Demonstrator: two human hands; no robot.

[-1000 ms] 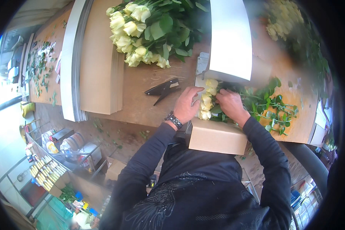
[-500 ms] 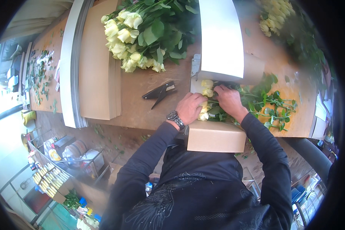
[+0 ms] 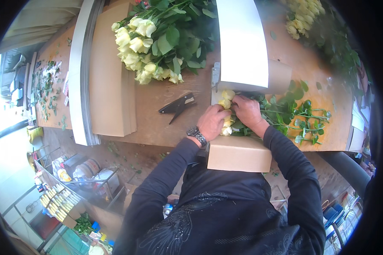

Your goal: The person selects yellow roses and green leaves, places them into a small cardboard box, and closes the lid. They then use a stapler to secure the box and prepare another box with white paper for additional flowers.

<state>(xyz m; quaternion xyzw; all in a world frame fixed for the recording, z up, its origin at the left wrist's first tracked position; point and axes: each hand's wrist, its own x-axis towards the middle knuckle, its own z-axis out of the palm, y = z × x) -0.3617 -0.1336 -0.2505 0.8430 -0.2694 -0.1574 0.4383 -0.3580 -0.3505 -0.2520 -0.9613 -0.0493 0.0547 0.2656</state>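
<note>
Pale yellow roses (image 3: 227,99) lie in a row on a brown cardboard wrap, heads to the left and leafy stems (image 3: 304,121) reaching right. The wrap's near flap (image 3: 239,155) folds over the table edge against my body; its far flap (image 3: 242,44) stands up, white. My left hand (image 3: 212,121), with a watch at the wrist, has its fingers curled on the rose heads. Just right of it, my right hand (image 3: 248,112) pinches a rose below its head, fingertips partly hidden among leaves. A black plier stapler (image 3: 177,104) lies on the table to the left.
A large bunch of cream roses (image 3: 138,44) lies at the back left, beside a tall stack of cardboard sheets (image 3: 108,76). More roses (image 3: 304,19) are at the far right. Loose leaves (image 3: 49,85) scatter the left table end. A wire cart (image 3: 87,178) stands below left.
My right hand has shifted left, closer to the rose heads and my left hand. The upper rose heads have moved slightly. The whole view has tilted a little.
</note>
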